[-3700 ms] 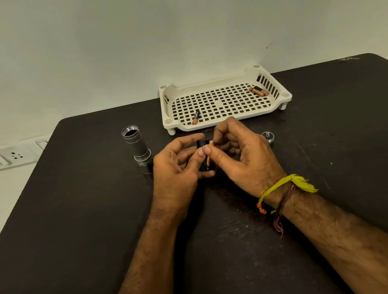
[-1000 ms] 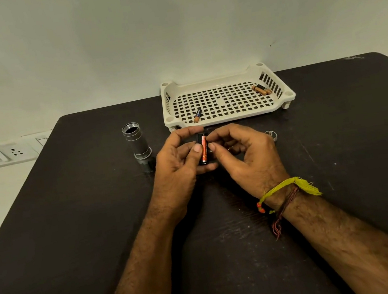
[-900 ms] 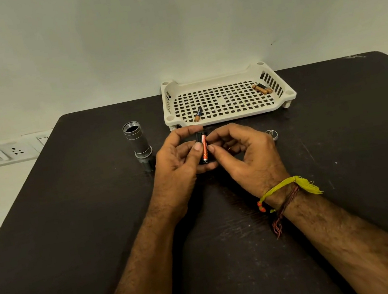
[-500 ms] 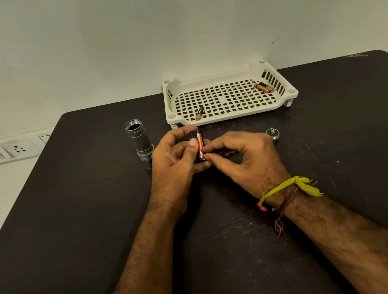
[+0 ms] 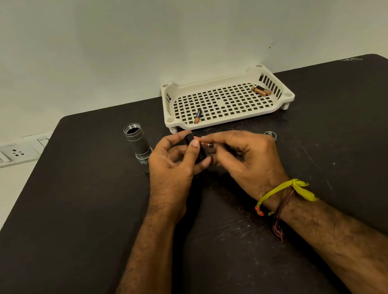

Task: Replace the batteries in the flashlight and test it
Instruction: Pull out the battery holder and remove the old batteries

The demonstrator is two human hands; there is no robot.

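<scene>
We judge the orange battery (image 5: 205,143) could slip or seat reversed, being half-angled out of the black battery holder (image 5: 200,153). Our left hand (image 5: 173,167) grips the holder above the worktop (image 5: 74,227); our right hand (image 5: 247,159) pinches the battery. The flashlight body (image 5: 138,143) stands upright just left.

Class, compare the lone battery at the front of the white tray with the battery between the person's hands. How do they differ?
The tray battery lies loose on the tray, untouched; the held battery is pinched by the right hand against the black holder gripped by the left hand. The tray battery is black and copper; the held one is orange-red. Both are slim cylinders.
</scene>
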